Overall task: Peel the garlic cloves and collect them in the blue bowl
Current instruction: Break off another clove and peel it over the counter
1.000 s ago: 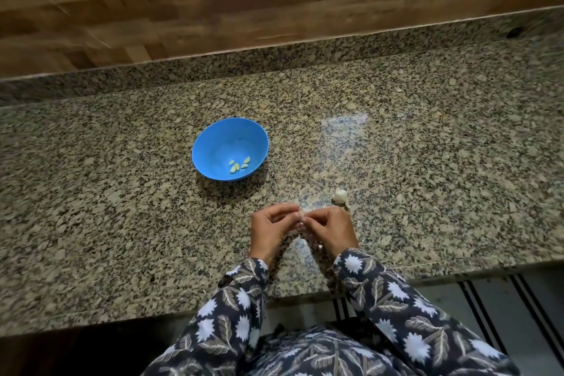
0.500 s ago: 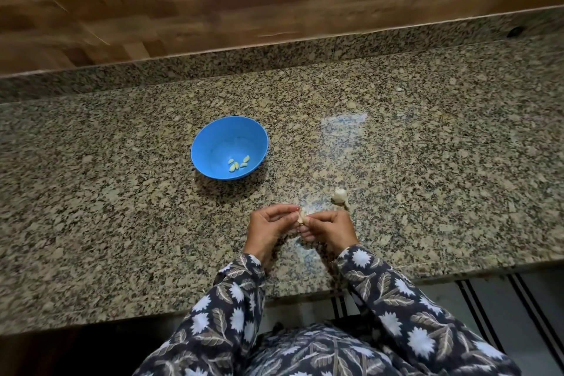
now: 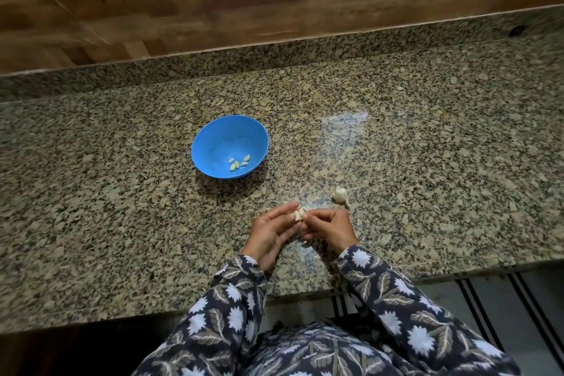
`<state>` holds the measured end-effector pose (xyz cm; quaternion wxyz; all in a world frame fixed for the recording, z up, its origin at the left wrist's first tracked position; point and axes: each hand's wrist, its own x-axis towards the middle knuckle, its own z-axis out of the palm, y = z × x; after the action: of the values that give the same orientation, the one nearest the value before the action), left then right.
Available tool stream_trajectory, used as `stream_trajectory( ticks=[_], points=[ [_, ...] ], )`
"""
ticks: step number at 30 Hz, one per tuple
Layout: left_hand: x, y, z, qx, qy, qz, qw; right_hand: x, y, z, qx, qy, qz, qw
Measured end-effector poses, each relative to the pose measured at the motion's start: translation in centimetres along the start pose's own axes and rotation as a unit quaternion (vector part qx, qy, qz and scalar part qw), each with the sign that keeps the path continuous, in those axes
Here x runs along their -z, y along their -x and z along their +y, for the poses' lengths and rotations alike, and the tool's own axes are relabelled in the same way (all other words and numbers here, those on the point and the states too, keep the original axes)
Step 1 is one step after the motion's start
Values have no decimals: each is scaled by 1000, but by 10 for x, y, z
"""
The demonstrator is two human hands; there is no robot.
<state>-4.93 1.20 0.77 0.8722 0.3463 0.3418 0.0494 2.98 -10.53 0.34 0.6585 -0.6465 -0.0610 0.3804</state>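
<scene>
Garlic clove [image 3: 299, 215] pinched between left hand [image 3: 272, 232] and right hand [image 3: 329, 227] over near counter [image 3: 122, 223]; blue bowl [image 3: 213, 143] with peeled cloves [image 3: 239, 162] far left, garlic bulb [image 3: 340, 194] just right.

head cam | wide-angle | above, facing forward-down | close over countertop [image 3: 427, 162] front edge

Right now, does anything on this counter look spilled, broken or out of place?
Nothing stands out. The blue bowl sits upright, peeled cloves inside; a garlic bulb lies on the counter; the left hand and right hand pinch one clove.
</scene>
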Motion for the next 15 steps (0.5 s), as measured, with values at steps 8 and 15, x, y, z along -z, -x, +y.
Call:
stream_trajectory(
  ticks=[8,15],
  points=[
    [0,1,2,46,62,0,997,3,3,-1,-11,-23,8,1000],
    [6,4,7,-51,-23,30,998,4,8,-9,-42,-85,58,994]
  ],
)
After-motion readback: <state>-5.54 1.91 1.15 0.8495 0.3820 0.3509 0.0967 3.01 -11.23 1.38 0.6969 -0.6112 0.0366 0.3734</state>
